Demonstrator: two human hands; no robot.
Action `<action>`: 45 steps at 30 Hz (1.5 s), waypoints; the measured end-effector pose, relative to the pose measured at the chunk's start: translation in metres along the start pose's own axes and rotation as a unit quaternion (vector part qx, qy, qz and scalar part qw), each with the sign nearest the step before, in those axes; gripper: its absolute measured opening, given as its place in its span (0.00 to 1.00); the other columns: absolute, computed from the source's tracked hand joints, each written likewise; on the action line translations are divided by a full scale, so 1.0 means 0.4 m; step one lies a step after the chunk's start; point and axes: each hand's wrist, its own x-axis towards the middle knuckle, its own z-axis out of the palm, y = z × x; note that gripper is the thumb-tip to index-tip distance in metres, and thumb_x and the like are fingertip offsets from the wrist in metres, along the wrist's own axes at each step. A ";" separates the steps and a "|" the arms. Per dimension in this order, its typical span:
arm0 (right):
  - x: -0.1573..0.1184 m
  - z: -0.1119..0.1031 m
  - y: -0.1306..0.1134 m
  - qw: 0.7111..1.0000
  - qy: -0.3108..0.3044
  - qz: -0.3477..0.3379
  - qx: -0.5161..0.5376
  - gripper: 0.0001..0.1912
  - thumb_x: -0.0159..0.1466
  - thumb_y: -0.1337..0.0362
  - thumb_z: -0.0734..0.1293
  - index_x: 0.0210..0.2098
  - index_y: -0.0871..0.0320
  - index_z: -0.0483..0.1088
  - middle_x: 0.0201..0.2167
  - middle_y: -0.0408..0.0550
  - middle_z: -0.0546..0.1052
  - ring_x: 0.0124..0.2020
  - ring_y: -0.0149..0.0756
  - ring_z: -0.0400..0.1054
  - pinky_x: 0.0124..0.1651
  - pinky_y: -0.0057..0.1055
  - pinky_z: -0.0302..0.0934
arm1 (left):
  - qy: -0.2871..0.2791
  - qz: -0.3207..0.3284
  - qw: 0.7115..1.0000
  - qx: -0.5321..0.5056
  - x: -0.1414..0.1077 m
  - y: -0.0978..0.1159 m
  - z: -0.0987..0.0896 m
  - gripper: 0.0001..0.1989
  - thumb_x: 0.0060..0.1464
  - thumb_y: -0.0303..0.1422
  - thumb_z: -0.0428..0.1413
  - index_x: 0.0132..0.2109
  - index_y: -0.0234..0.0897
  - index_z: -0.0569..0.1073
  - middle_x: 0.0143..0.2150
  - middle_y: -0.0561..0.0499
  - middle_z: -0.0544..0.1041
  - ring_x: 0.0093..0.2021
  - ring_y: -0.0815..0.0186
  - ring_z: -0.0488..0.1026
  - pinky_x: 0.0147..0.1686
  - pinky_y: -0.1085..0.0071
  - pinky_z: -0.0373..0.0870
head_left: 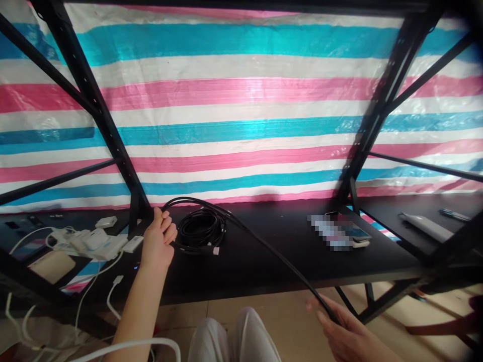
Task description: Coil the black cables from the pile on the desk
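Note:
My left hand [160,236] is closed round one end of a doubled black cable [260,239], above the left part of the black shelf. From there the cable arches up and slopes down to the right. My right hand [339,322], slightly blurred, is closed on its other end, in front of the shelf's edge. A coil of black cable [202,229] lies on the shelf just right of my left hand, with a small white tag [216,251] at its front.
White power strips with chargers [94,242] and white cables are at the left. Phones [358,232] lie at the right of the black shelf [271,271]. Black metal posts [109,125] stand on both sides before a striped sheet [241,95].

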 end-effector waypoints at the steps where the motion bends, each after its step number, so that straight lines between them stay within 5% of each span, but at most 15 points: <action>1: 0.006 0.013 -0.012 0.999 0.022 -0.009 -0.024 0.33 0.50 0.36 0.66 0.43 0.56 0.65 0.14 0.32 0.52 0.13 0.19 0.39 0.15 0.20 0.37 | -0.013 -0.018 1.000 -0.004 -0.005 -0.006 0.000 0.17 0.63 0.36 0.46 0.27 0.34 0.60 0.14 0.64 0.51 0.08 0.81 0.45 0.08 0.79 0.40; 8: 0.073 0.100 -0.084 0.969 0.151 -0.193 -0.030 0.25 0.58 0.41 0.62 0.39 0.57 0.62 0.15 0.30 0.46 0.12 0.20 0.39 0.15 0.20 0.37 | -0.116 -0.222 0.968 0.015 -0.077 -0.105 0.014 0.18 0.62 0.41 0.47 0.27 0.37 0.55 0.15 0.64 0.49 0.10 0.81 0.40 0.11 0.79 0.33; 14: 0.145 0.150 -0.108 0.970 0.105 -0.221 0.000 0.22 0.61 0.43 0.60 0.41 0.56 0.58 0.15 0.30 0.50 0.11 0.20 0.42 0.14 0.19 0.44 | -0.192 -0.202 0.955 0.102 -0.172 -0.188 0.046 0.24 0.49 0.49 0.57 0.29 0.39 0.53 0.18 0.65 0.52 0.13 0.82 0.43 0.13 0.81 0.37; 18: 0.178 0.182 -0.097 0.970 0.088 -0.227 -0.018 0.22 0.63 0.44 0.58 0.42 0.56 0.56 0.16 0.30 0.53 0.10 0.20 0.45 0.13 0.19 0.47 | -0.239 -0.179 0.936 0.186 -0.236 -0.240 0.063 0.23 0.48 0.48 0.59 0.38 0.41 0.54 0.21 0.65 0.59 0.13 0.80 0.55 0.15 0.81 0.45; 21: 0.191 0.204 -0.086 0.964 0.068 -0.242 -0.090 0.18 0.65 0.48 0.56 0.44 0.57 0.56 0.20 0.37 0.65 0.13 0.23 0.55 0.15 0.21 0.52 | -0.249 -0.183 0.929 0.205 -0.270 -0.289 0.069 0.31 0.41 0.45 0.64 0.42 0.43 0.51 0.31 0.60 0.68 0.17 0.77 0.65 0.17 0.78 0.58; 24: 0.197 0.220 -0.072 0.928 0.066 -0.315 -0.185 0.15 0.67 0.56 0.55 0.48 0.58 0.57 0.35 0.51 0.73 0.30 0.35 0.71 0.31 0.32 0.68 | -0.214 -0.164 0.936 0.226 -0.285 -0.324 0.074 0.34 0.38 0.40 0.66 0.43 0.42 0.51 0.35 0.54 0.72 0.30 0.68 0.74 0.27 0.73 0.68; 27: 0.192 0.234 -0.058 0.869 0.071 -0.402 -0.278 0.19 0.66 0.63 0.55 0.56 0.58 0.52 0.49 0.59 0.70 0.51 0.43 0.67 0.52 0.43 0.64 | -0.145 -0.111 0.947 0.264 -0.285 -0.328 0.084 0.31 0.38 0.37 0.66 0.42 0.41 0.54 0.27 0.56 0.72 0.36 0.64 0.75 0.36 0.71 0.69; 31: 0.170 0.244 -0.051 0.804 0.085 -0.434 -0.398 0.33 0.65 0.66 0.57 0.64 0.57 0.37 0.54 0.63 0.67 0.49 0.45 0.68 0.47 0.43 0.68 | -0.175 -0.113 0.940 0.269 -0.280 -0.304 0.094 0.24 0.46 0.40 0.60 0.44 0.41 0.55 0.20 0.61 0.68 0.17 0.71 0.65 0.21 0.73 0.61; 35: 0.139 0.226 -0.061 0.714 0.167 -0.463 -0.499 0.30 0.63 0.65 0.60 0.63 0.56 0.48 0.51 0.61 0.69 0.49 0.51 0.67 0.45 0.48 0.67 | -0.222 -0.070 0.932 0.278 -0.272 -0.271 0.085 0.24 0.49 0.36 0.58 0.49 0.40 0.54 0.21 0.61 0.68 0.25 0.70 0.70 0.31 0.73 0.66; 37: 0.116 0.202 -0.077 0.704 0.182 -0.450 -0.519 0.25 0.63 0.65 0.60 0.60 0.58 0.57 0.48 0.60 0.72 0.48 0.51 0.69 0.43 0.46 0.69 | -0.239 -0.067 0.925 0.287 -0.268 -0.255 0.073 0.26 0.50 0.35 0.57 0.52 0.41 0.52 0.23 0.60 0.68 0.28 0.69 0.71 0.34 0.72 0.66; 41: 0.065 0.141 -0.135 0.759 0.175 -0.375 -0.503 0.28 0.63 0.58 0.62 0.61 0.56 0.57 0.42 0.55 0.74 0.37 0.41 0.73 0.33 0.34 0.71 | -0.270 -0.064 0.910 0.307 -0.263 -0.236 0.043 0.27 0.53 0.37 0.54 0.55 0.43 0.48 0.21 0.63 0.63 0.20 0.71 0.66 0.25 0.75 0.62; 43: 0.052 0.119 -0.165 0.742 0.231 -0.391 -0.493 0.35 0.62 0.58 0.64 0.65 0.55 0.49 0.49 0.57 0.70 0.43 0.43 0.71 0.37 0.35 0.70 | -0.279 -0.045 0.898 0.338 -0.267 -0.237 0.030 0.26 0.53 0.36 0.54 0.55 0.42 0.50 0.19 0.64 0.59 0.18 0.73 0.61 0.23 0.76 0.59; 45: 0.050 0.110 -0.187 0.687 0.267 -0.437 -0.516 0.38 0.60 0.62 0.65 0.66 0.54 0.45 0.56 0.58 0.63 0.52 0.47 0.65 0.46 0.41 0.68 | -0.299 -0.016 0.874 0.383 -0.279 -0.243 0.020 0.25 0.52 0.33 0.54 0.54 0.41 0.53 0.19 0.64 0.58 0.19 0.73 0.61 0.24 0.76 0.58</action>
